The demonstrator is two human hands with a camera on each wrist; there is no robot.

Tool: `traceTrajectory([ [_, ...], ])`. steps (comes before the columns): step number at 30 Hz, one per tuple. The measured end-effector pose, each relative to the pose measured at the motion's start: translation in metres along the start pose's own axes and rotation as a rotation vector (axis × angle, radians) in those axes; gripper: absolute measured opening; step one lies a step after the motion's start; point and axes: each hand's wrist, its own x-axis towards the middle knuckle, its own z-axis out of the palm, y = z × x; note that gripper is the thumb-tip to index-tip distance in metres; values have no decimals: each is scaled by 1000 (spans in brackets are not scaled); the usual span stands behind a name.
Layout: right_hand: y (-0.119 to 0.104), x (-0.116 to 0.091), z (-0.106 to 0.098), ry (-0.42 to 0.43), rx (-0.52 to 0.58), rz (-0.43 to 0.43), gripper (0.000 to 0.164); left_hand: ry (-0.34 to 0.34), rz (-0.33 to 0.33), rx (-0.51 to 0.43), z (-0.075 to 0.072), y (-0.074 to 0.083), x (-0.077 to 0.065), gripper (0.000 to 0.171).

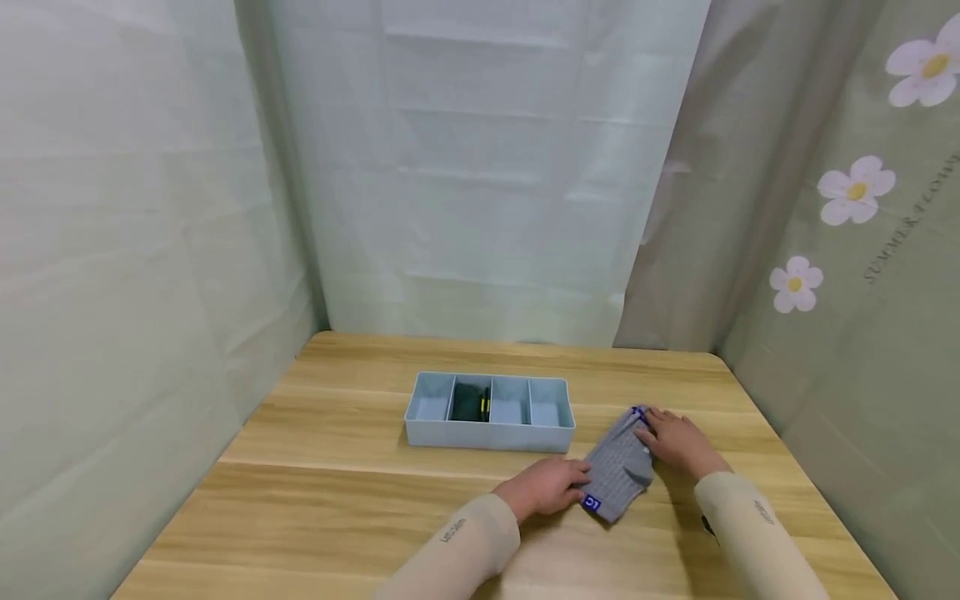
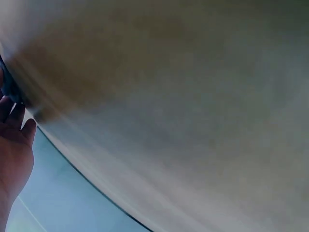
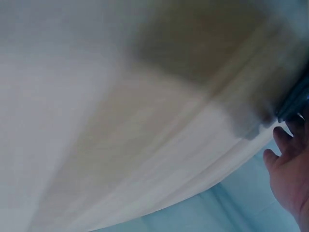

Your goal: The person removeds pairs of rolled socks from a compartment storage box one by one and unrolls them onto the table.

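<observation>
A grey ribbed sock [image 1: 617, 471] lies flat and slanted on the table, with blue stripes at its far end and a blue patch with white letters at its near end. At its near left edge rest the fingers of my left hand [image 1: 543, 486]. My right hand [image 1: 682, 442] touches the striped far end from the right, its fingers spread over the fabric. Only a dark bit of the sock shows in the left wrist view, beside the fingers [image 2: 17, 116]. Likewise, the right wrist view has a dark edge of it [image 3: 293, 99] above my fingertips.
Behind the sock and to its left stands a pale blue box [image 1: 491, 435] with several compartments. One of them holds a dark green folded cloth item [image 1: 467, 402] with yellow marks at its side. The wooden table [image 1: 315, 467] is enclosed by hanging curtains [image 1: 480, 183].
</observation>
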Motion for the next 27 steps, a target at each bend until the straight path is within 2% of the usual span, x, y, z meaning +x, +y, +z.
traceTrajectory([
  [5,8,-13,3,76,-47,-21,56,33,-10,97,2,5,2,35],
  [8,8,-21,2,179,-85,-38,45,65,-49,118,3,11,4,30],
  [11,6,-24,-1,327,-98,-126,32,125,-100,113,5,23,8,22],
  [13,4,-24,-2,389,-93,-214,28,162,-128,138,6,32,11,23],
  [14,4,-23,-2,388,-90,-256,28,173,-141,163,8,36,12,25],
  [16,3,-21,0,336,-80,-314,32,179,-161,228,10,44,14,29],
  [19,6,-24,4,195,-12,-280,40,153,-178,292,15,51,14,34],
  [21,11,-30,6,132,23,-234,46,132,-177,312,15,51,14,35],
  [24,24,-41,11,112,66,-180,54,101,-149,322,14,49,13,36],
  [27,36,-52,16,136,74,-175,59,53,-116,319,10,46,12,39],
])
